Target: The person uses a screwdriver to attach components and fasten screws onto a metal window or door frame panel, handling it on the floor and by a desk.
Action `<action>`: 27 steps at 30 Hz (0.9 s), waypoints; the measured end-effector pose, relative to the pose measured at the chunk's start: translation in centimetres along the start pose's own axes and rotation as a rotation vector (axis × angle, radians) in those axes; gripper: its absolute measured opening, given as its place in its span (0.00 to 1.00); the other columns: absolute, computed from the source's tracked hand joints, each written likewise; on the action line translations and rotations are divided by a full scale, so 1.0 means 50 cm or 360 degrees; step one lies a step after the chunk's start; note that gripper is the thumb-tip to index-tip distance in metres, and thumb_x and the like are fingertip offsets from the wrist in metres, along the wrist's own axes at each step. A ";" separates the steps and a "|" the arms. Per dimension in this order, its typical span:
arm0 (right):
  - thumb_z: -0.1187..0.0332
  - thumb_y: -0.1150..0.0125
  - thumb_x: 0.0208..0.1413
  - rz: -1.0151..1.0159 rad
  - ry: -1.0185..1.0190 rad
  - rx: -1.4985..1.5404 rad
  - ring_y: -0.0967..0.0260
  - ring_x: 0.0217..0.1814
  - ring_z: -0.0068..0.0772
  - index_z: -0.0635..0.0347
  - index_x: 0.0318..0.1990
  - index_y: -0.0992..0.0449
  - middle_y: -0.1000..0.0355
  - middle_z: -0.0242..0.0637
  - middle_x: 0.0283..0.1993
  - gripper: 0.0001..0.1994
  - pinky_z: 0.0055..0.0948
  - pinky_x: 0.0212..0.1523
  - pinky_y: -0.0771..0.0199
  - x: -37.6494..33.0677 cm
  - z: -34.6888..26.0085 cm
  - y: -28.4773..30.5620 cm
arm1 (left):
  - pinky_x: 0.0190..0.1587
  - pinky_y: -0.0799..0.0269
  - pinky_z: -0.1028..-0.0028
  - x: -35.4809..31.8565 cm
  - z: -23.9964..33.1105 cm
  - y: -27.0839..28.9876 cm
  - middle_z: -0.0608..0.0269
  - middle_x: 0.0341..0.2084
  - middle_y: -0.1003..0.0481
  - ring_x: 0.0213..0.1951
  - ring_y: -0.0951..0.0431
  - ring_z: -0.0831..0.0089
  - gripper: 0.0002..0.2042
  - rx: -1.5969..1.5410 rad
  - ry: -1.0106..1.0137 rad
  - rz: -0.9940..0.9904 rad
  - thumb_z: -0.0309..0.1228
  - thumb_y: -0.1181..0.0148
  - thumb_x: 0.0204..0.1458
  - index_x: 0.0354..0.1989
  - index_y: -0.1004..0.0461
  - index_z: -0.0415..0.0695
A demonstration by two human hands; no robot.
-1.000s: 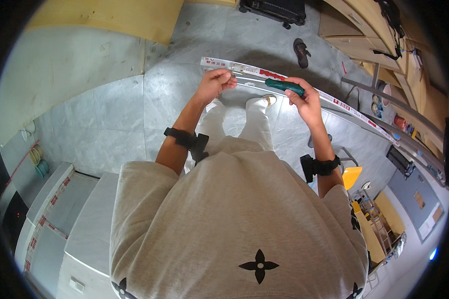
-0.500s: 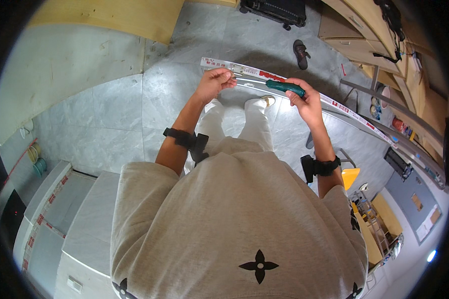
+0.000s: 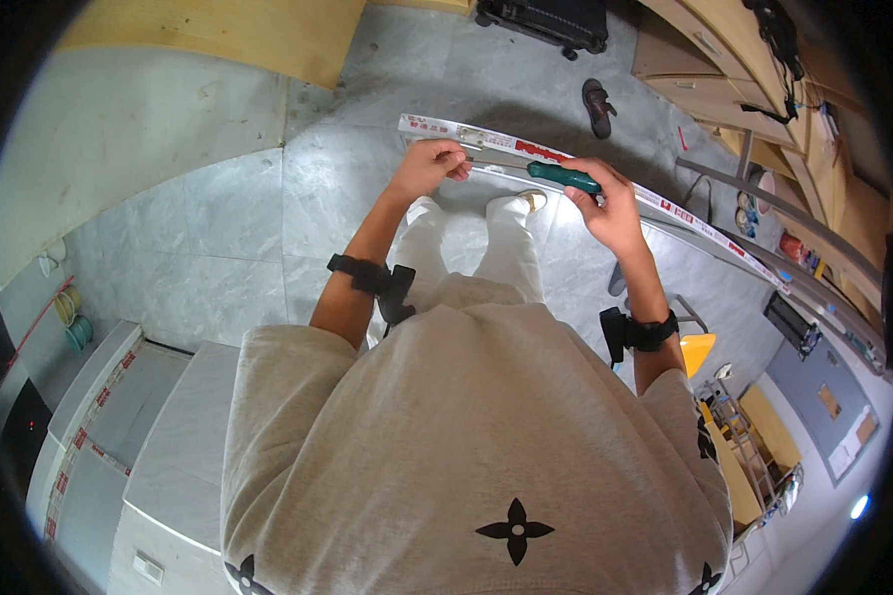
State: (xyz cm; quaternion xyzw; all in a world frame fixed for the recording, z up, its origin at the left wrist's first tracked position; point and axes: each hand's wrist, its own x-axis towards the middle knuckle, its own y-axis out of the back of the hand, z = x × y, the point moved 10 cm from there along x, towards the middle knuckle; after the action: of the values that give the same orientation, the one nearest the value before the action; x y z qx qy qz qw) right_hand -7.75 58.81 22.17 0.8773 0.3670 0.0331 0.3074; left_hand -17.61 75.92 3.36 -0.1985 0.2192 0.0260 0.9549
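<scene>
Landmark: a long white strip [image 3: 680, 213] with red markings, slanting across the view from its left end, in front of the person, to its right end.
Screwdriver: the green-handled screwdriver [image 3: 564, 177] lies along the near side of the strip's left half, its shaft directed toward the strip's left end.
Right hand: the right hand [image 3: 610, 206], on the near side of the strip, has its fingers wrapped about the back of the handle, gripping it.
Left hand: the left hand [image 3: 429, 169], by the strip's left end, has its fingers bent together where the shaft ends; whether they grip the tip cannot be told.
Metal plate: a small metal plate [image 3: 474, 137] sits on the strip near its left end, just beyond the left hand.
Dark shoe: a dark shoe [image 3: 597, 107] rests on the tiled floor [image 3: 228, 213], beyond the strip.
Black case: a wheeled black case [image 3: 546, 22] stands farther beyond the strip.
Yellow seat: a yellow seat [image 3: 698, 353] shows on the strip's near side, toward its right end.
</scene>
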 end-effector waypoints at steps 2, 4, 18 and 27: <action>0.75 0.40 0.50 0.0022 0.0125 -0.0115 0.33 0.28 0.25 0.61 0.41 0.28 0.28 0.39 0.31 0.10 0.20 0.31 0.33 0.001 -0.025 -0.005 | 0.36 0.26 0.75 0.008 -0.008 -0.006 0.58 0.30 0.25 0.31 0.24 0.73 0.09 0.0125 0.0025 -0.0025 0.28 0.49 0.57 0.38 0.27 0.34; 0.72 0.39 0.50 -0.0019 -0.0119 -0.0096 0.31 0.28 0.30 0.60 0.42 0.28 0.28 0.41 0.31 0.11 0.23 0.30 0.31 0.000 0.015 -0.013 | 0.37 0.26 0.76 0.004 -0.028 -0.002 0.58 0.30 0.24 0.31 0.24 0.73 0.09 -0.0275 0.0113 0.0077 0.28 0.50 0.57 0.37 0.28 0.35; 0.71 0.40 0.47 -0.0340 0.0403 -0.0928 0.29 0.32 0.50 0.60 0.44 0.31 0.29 0.45 0.37 0.15 0.37 0.31 0.28 0.010 -0.050 -0.124 | 0.48 0.27 0.71 0.033 -0.188 -0.084 0.53 0.37 0.28 0.43 0.26 0.64 0.09 -0.2433 0.0129 0.0902 0.24 0.59 0.58 0.41 0.34 0.33; 0.70 0.40 0.48 -0.0331 0.0512 -0.1068 0.30 0.29 0.48 0.60 0.44 0.31 0.31 0.43 0.34 0.15 0.37 0.28 0.29 0.027 -0.034 -0.154 | 0.56 0.34 0.59 0.048 -0.133 -0.079 0.44 0.47 0.33 0.52 0.32 0.54 0.13 -0.2863 -0.0056 0.0740 0.22 0.63 0.56 0.47 0.41 0.29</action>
State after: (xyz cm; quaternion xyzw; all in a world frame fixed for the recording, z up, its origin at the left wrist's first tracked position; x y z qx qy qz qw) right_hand -12.04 64.76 18.98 0.6696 0.4664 0.2572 0.5177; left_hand -17.62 69.59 -1.68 -0.8150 0.1363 0.3800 0.4157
